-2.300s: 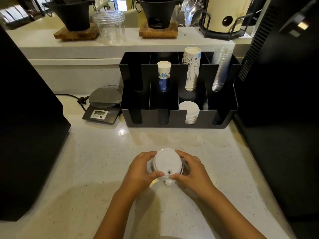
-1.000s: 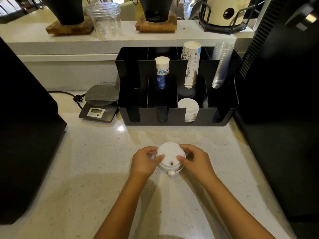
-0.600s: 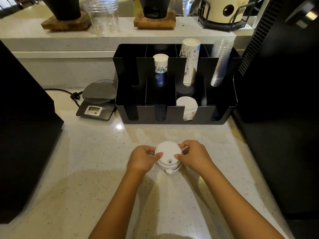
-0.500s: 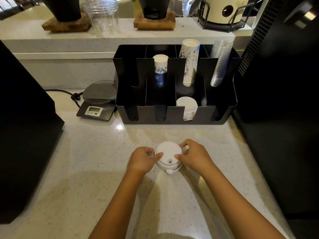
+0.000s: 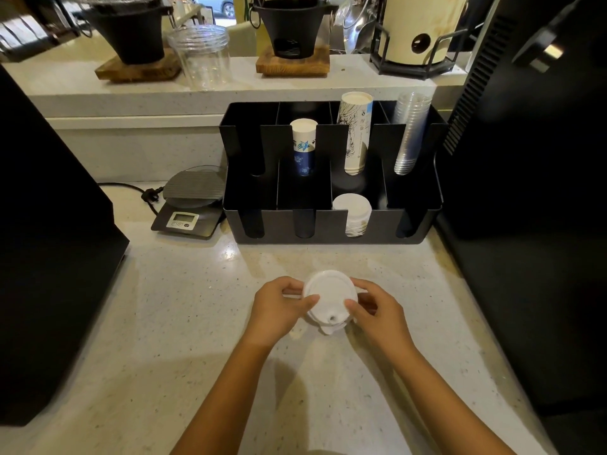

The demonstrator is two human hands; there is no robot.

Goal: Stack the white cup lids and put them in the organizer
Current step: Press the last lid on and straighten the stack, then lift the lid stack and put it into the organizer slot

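A stack of white cup lids stands in the middle of the speckled counter, drink hole facing me. My left hand grips its left side and my right hand grips its right side, thumbs on the top lid. The black organizer sits behind, against the ledge. Its front row holds another stack of white lids in the third slot. The back row holds a blue-and-white paper cup stack, a taller printed cup stack and clear plastic cups.
A small digital scale with a cord sits left of the organizer. Black machines flank the counter on the left and right. The raised ledge behind carries a clear jar, black pots on wooden bases and a cream canister.
Both hands have carried the lid stack a little farther from me, towards the organizer, and kept hold of it. The camera view shifted slightly.
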